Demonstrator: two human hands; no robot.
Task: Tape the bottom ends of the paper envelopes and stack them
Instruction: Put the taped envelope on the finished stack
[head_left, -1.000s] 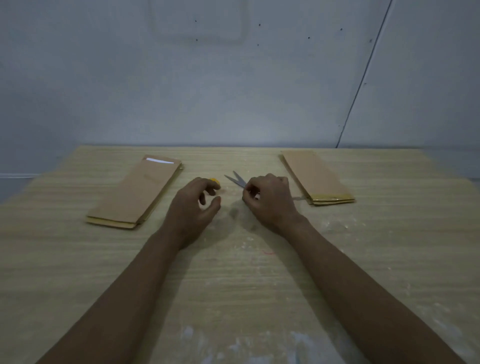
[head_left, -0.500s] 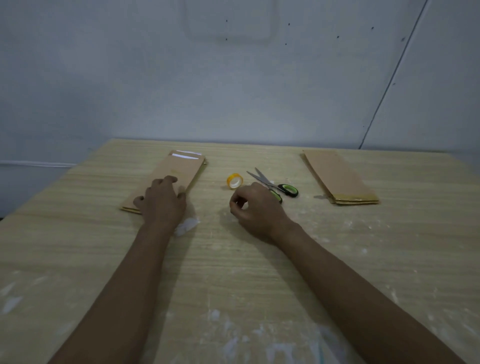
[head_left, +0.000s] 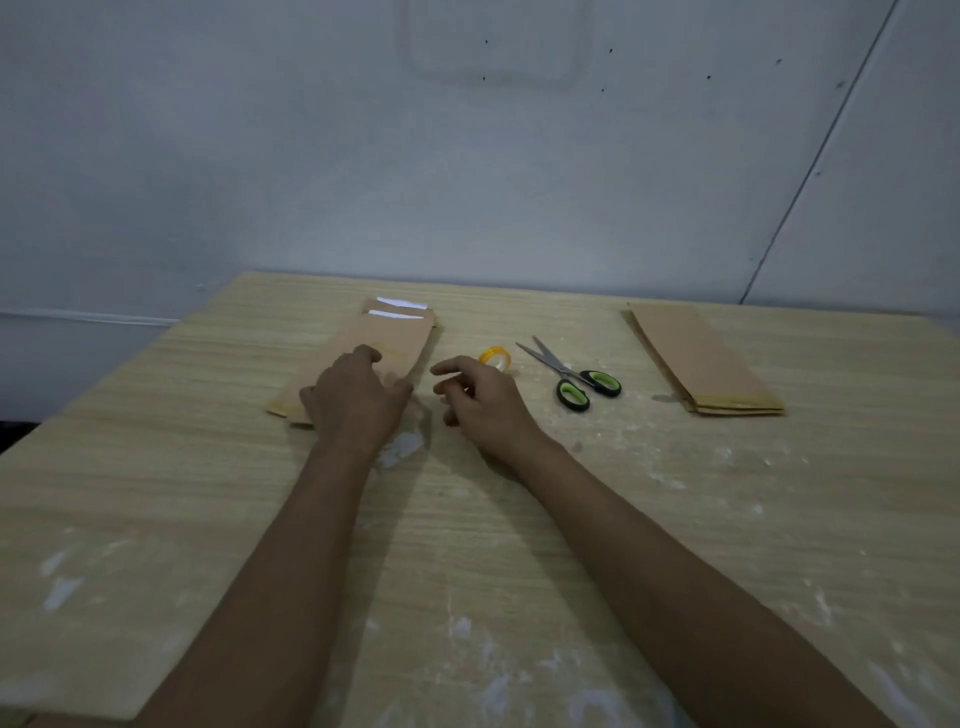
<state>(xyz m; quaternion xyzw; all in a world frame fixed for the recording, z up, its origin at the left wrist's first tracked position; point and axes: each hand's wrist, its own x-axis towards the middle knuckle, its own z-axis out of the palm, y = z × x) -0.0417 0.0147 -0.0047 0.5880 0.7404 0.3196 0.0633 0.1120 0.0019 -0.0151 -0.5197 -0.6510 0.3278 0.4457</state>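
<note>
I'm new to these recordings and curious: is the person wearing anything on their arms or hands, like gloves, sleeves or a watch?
No. The left hand and right hand are bare, without gloves, rings or a watch, and both forearms are uncovered as far as the picture shows. No sleeve comes into view.

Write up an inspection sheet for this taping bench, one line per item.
Surface: wooden table, white smears near the front.
Job's things: left envelope stack; right envelope stack with yellowish near ends; tape roll; scissors, blades shut.
Clutter: nothing seen.
Grippers: left hand rests on the left stack; right hand loosely curled, holding nothing.
Cables: nothing seen.
Surroundings: pale wall behind.
</note>
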